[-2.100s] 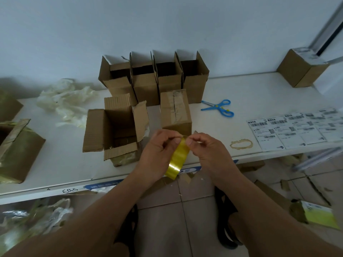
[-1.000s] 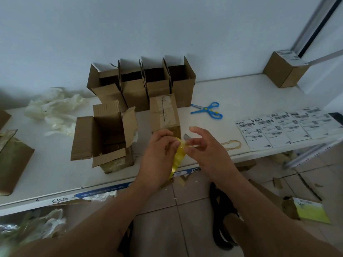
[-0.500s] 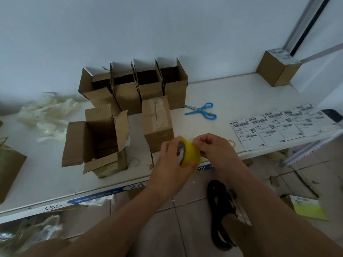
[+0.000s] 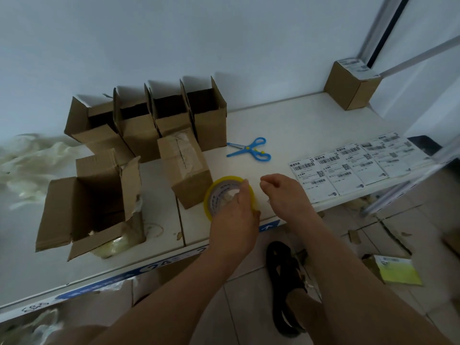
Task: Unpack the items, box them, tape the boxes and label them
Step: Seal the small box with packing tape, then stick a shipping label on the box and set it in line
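By closed box, left hand apparently around tape roll.

Place: we see a small parcel-packing station, the sort found in a stockroom or shipping corner.
Bench: a white bench stands against a plain pale wall, with numbered blue strips along its front edge.
Boxes: four open cardboard boxes stand in a row; a taped box sits in front of them, and a labelled box stands far right.
Supplies: we note barcoded shipping labels, blue scissors and a yellow tape roll.
Waste: crumpled plastic wrapping lies left; cardboard scraps litter the tiled floor.
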